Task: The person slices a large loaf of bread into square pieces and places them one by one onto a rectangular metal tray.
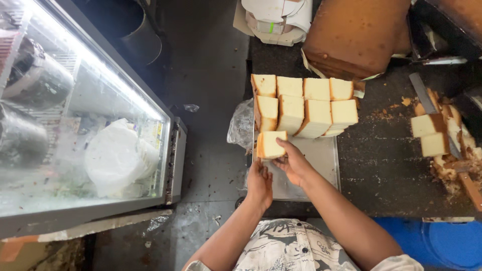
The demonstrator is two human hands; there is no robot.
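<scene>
My right hand (293, 163) holds a square block of pale sponge cake (271, 144) with a brown crust, at the near left of a metal tray (321, 158). My left hand (259, 183) rests on the tray's left edge, just below that block, fingers curled at the rim. Two rows of similar cake blocks (304, 103) stand on the tray's far half, leaning against each other.
A big uncut brown cake slab (354, 32) lies at the back of the dark counter. Cut pieces, crust trimmings and a long knife (424, 95) are at the right. A glass-topped chest freezer (85, 120) stands left across a floor gap. A blue tub (442, 241) is lower right.
</scene>
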